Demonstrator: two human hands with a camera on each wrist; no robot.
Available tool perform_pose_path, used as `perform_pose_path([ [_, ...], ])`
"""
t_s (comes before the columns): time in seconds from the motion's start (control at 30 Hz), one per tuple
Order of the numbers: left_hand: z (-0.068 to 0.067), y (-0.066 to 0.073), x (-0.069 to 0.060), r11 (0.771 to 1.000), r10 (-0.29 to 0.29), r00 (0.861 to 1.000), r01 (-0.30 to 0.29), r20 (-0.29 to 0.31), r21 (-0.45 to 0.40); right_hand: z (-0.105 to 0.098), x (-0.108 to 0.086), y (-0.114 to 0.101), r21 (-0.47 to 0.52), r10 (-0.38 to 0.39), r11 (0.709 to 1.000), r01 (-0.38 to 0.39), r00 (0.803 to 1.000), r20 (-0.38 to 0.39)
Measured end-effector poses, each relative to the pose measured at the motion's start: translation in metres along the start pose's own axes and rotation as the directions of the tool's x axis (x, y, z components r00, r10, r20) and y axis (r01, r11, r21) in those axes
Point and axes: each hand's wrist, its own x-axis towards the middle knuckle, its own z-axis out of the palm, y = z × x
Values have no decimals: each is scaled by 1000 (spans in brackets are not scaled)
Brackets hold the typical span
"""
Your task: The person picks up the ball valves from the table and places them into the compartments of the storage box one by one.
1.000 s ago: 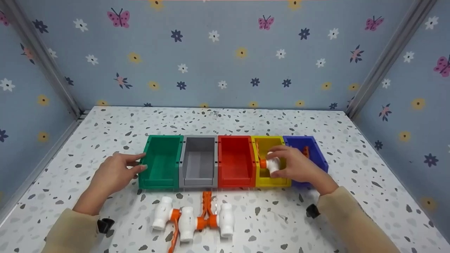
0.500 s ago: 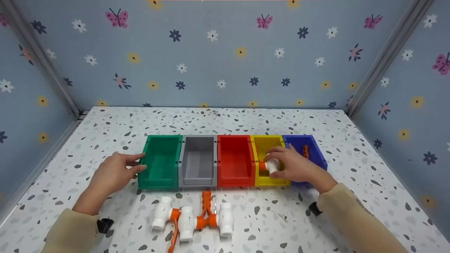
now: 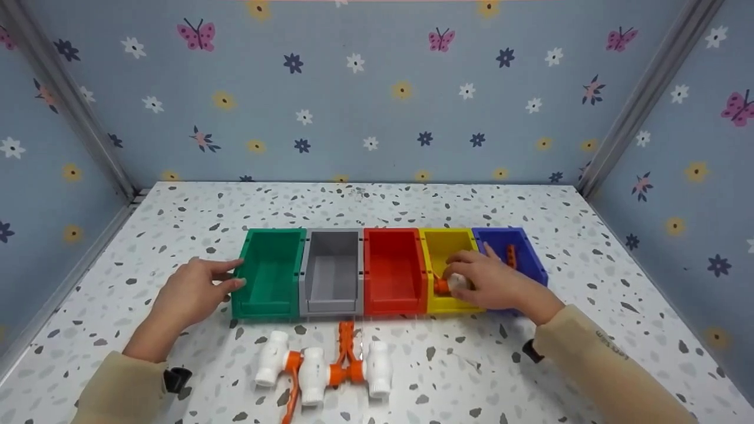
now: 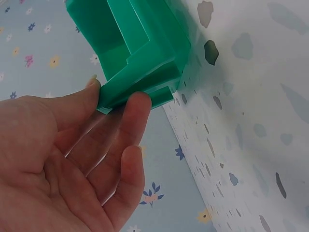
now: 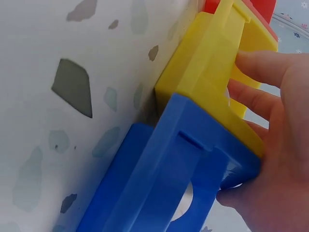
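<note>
My right hand (image 3: 492, 280) reaches into the yellow bin (image 3: 450, 238) and grips a white plastic ball valve (image 3: 457, 284) with an orange neck. In the right wrist view, the yellow bin's wall (image 5: 212, 63) hides most of the valve. My left hand (image 3: 191, 291) touches the left side of the green bin (image 3: 271, 259) with thumb and fingertips, fingers fairly straight. The left wrist view has that hand (image 4: 87, 145) against the green bin's rim. On the table in front of the bins lie three white ball valves (image 3: 313, 376) with orange handles.
A grey bin (image 3: 333, 265) and a red bin (image 3: 393, 265) stand between green and yellow. At the right end is a blue bin (image 3: 533, 259) with an orange handle (image 3: 511, 256) inside. A patterned wall panel (image 3: 377, 118) rises behind the speckled table (image 3: 377, 206).
My right hand has moved slightly lower and nearer with the ball valve inside the yellow bin. My left hand and the valves on the table have stayed put.
</note>
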Motion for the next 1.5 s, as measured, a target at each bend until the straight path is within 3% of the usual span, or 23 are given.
perform_pose_path([
  [0.67,2,-1,1,1000,-7,1000,7,-4,-11,-23,-18,-21,184,32,983,-17,996,-78],
  [0.9,2,-1,1,1000,-11,1000,11,0,-16,-26,-27,-38,201,-27,978,58,987,-155],
  [1.2,2,-1,1,1000,-1,1000,1,1,-12,-16,-34,-60,214,-104,963,163,959,-262],
  [1.5,1,-2,1,1000,7,1000,-7,5,-6,-2,-36,-88,330,-102,931,158,978,-180],
])
